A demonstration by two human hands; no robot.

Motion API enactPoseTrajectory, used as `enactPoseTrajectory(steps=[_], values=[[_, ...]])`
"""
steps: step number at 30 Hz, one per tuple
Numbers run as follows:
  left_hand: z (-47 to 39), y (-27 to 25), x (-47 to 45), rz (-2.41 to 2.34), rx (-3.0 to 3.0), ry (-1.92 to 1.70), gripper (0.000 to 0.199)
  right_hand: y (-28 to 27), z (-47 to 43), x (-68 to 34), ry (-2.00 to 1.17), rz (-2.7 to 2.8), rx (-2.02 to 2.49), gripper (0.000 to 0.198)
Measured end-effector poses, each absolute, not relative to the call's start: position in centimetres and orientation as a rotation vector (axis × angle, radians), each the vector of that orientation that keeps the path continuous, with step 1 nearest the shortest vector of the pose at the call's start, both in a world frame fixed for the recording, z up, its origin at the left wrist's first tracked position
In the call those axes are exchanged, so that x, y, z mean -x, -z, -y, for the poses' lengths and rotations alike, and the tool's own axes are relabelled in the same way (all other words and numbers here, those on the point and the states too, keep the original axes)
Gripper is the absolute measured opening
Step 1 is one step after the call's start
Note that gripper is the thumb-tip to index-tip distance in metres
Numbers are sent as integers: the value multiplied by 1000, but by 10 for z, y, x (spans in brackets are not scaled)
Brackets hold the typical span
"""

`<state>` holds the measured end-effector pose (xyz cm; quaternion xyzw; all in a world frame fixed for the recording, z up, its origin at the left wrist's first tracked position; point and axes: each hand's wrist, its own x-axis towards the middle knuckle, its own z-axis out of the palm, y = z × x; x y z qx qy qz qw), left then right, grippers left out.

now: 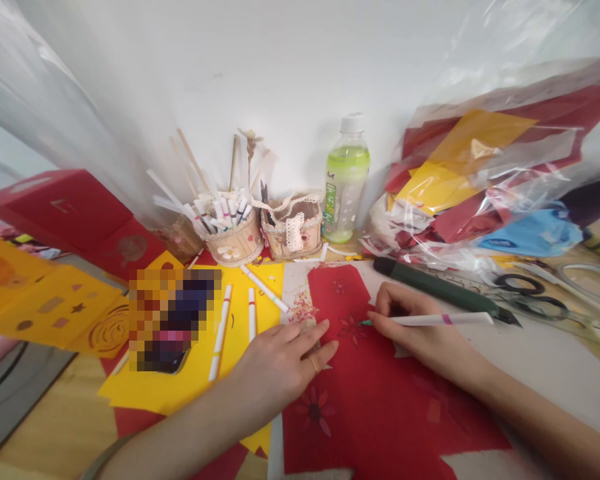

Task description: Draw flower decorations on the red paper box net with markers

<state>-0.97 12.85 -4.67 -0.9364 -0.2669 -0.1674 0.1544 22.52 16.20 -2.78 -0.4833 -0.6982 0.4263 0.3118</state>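
Grasping a pen (445, 320), the right hand (427, 347) sets its tip beside the middle flower (351, 331) on red paper (380, 407) near the table's (45, 427) back edge; the left hand (283, 360) rests there, fingers loosely extended. The lower flower (314, 412) looks filled, the middle one unfinished.

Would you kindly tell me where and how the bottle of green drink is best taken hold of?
Probably round the upper body of the bottle, below its white cap, from the front: it stands upright before the wall, with a basket to the left and a plastic bag to the right.
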Motion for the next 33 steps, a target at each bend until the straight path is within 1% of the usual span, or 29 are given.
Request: enactPoseTrajectory(steps=[13,24,33], values=[[-128,48,9,805,2666,535,26,29,-164,-225,-1090,1878,1268,24],[-128,45,7,805,2667,575,31,28,-164,-224,-1081,1915,1243,24],[-128,49,8,814,2669,555,27,31,-163,-226,-1104,1849,1264,22]])
